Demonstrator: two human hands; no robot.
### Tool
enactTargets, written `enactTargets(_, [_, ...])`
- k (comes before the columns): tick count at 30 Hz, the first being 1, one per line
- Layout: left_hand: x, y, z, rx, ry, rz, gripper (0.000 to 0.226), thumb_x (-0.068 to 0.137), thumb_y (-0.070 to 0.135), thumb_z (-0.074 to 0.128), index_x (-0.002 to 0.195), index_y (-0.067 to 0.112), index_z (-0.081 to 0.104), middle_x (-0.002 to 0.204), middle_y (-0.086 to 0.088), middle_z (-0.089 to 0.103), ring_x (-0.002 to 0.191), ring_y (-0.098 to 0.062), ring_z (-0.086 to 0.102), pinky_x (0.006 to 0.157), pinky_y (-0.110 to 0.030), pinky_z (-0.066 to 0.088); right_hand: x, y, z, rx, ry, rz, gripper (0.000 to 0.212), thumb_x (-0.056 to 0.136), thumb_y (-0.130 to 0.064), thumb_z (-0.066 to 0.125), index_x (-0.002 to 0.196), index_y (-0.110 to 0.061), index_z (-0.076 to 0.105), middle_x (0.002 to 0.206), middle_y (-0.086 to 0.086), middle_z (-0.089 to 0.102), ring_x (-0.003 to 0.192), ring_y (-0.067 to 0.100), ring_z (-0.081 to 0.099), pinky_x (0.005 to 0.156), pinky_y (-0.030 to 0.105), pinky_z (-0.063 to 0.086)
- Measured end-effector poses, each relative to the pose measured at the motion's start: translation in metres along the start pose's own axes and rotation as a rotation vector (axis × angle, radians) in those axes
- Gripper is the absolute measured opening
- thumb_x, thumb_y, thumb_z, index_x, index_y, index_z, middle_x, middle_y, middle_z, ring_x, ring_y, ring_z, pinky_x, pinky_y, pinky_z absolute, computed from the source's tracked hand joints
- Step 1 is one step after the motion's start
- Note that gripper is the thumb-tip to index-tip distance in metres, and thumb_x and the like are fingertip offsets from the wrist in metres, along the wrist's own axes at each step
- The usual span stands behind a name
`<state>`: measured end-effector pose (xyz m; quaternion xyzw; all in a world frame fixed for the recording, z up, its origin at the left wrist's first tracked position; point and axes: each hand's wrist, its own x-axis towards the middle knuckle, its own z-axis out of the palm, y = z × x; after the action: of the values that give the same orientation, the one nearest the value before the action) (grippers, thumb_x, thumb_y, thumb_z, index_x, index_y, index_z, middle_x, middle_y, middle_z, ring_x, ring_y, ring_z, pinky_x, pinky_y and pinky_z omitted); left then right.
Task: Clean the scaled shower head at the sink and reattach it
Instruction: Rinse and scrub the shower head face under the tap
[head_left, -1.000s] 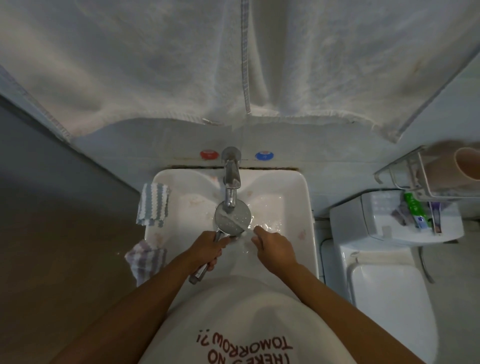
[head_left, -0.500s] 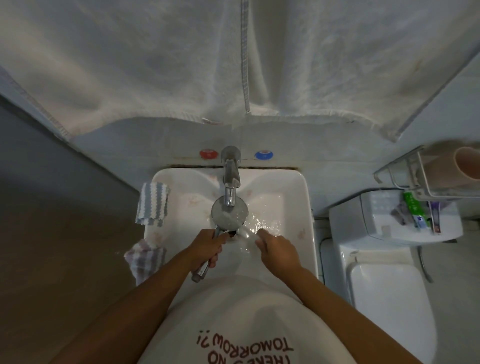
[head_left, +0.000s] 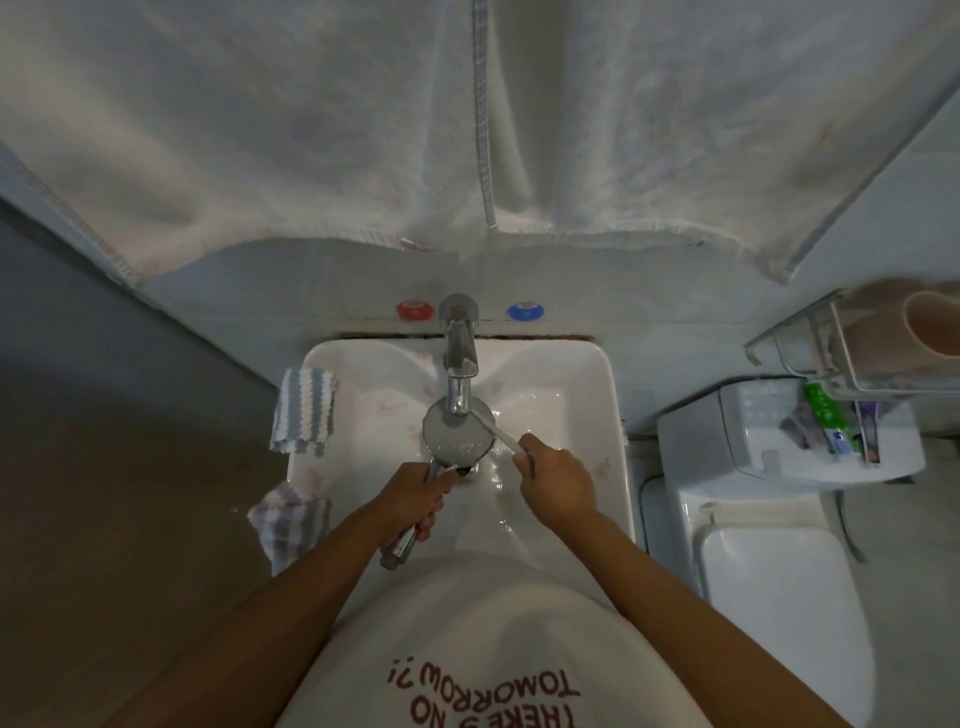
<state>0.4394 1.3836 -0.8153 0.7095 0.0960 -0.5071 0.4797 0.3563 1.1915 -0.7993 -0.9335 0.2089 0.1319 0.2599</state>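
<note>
A chrome shower head (head_left: 457, 435) is held face up over the white sink (head_left: 613, 415), right under the tap spout (head_left: 459, 364). My left hand (head_left: 415, 501) grips its metal handle, whose end sticks out below my fist. My right hand (head_left: 556, 480) pinches a thin white brush, likely a toothbrush (head_left: 500, 431), whose tip lies on the right rim of the wet face of the head. Water glistens in the basin.
A striped cloth (head_left: 304, 410) hangs over the sink's left rim and a second one (head_left: 288, 519) lies lower on that rim. Red (head_left: 414, 310) and blue (head_left: 525, 311) knobs flank the tap. A toilet (head_left: 779, 571) stands right, under a wire rack (head_left: 852, 358). A towel (head_left: 467, 119) hangs above.
My right hand has shifted up and to the right, drawing the brush across the shower head's face to its right rim. My left hand keeps the handle almost still.
</note>
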Motion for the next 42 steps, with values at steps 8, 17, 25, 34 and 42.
enactTargets(8, [-0.002, -0.003, -0.001, -0.024, 0.019, -0.019, 0.024, 0.096, 0.029, 0.056, 0.085, 0.008, 0.052, 0.054, -0.004, 0.042, 0.034, -0.013, 0.034, 0.038, -0.020, 0.033, -0.030, 0.023, 0.001, -0.049, -0.014, 0.008, 0.021, 0.101, -0.032, 0.038, 0.102, -0.015, 0.052, 0.070, 0.006, 0.059, 0.062, 0.031, 0.052, 0.054, 0.033, 0.033])
enactTargets(17, [-0.003, 0.001, -0.001, -0.033, 0.023, -0.009, 0.025, 0.096, 0.029, 0.056, 0.084, 0.008, 0.052, 0.055, -0.004, 0.043, 0.035, -0.013, 0.035, 0.037, -0.021, 0.034, -0.015, 0.009, 0.003, -0.004, -0.044, -0.068, 0.026, 0.102, -0.035, 0.038, 0.108, -0.015, 0.053, 0.074, 0.010, 0.062, 0.064, 0.031, 0.054, 0.054, 0.031, 0.032])
enactTargets(25, [-0.009, 0.003, 0.007, 0.030, -0.035, -0.029, 0.027, 0.095, 0.034, 0.057, 0.083, 0.010, 0.050, 0.055, -0.003, 0.041, 0.037, -0.013, 0.033, 0.039, -0.020, 0.032, -0.020, 0.005, 0.011, -0.049, -0.073, -0.142, 0.027, 0.101, -0.036, 0.038, 0.114, -0.018, 0.053, 0.088, 0.014, 0.068, 0.080, 0.039, 0.062, 0.058, 0.034, 0.035])
enactTargets(34, [-0.005, 0.004, -0.008, -0.094, 0.069, -0.027, 0.025, 0.097, 0.030, 0.054, 0.084, 0.008, 0.051, 0.052, -0.002, 0.042, 0.037, -0.013, 0.035, 0.040, -0.020, 0.034, -0.034, 0.069, 0.025, -0.011, -0.191, 0.106, 0.027, 0.104, -0.025, 0.033, 0.110, -0.006, 0.051, 0.083, 0.013, 0.065, 0.078, 0.035, 0.065, 0.060, 0.032, 0.035])
enactTargets(42, [-0.003, 0.006, 0.005, -0.166, 0.048, -0.029, 0.033, 0.098, 0.039, 0.050, 0.086, 0.008, 0.049, 0.052, -0.001, 0.044, 0.038, -0.013, 0.037, 0.040, -0.023, 0.037, -0.005, 0.054, 0.049, -0.001, -0.349, 0.464, 0.026, 0.099, -0.019, 0.043, 0.116, -0.001, 0.052, 0.116, 0.019, 0.066, 0.108, 0.036, 0.064, 0.090, 0.038, 0.050])
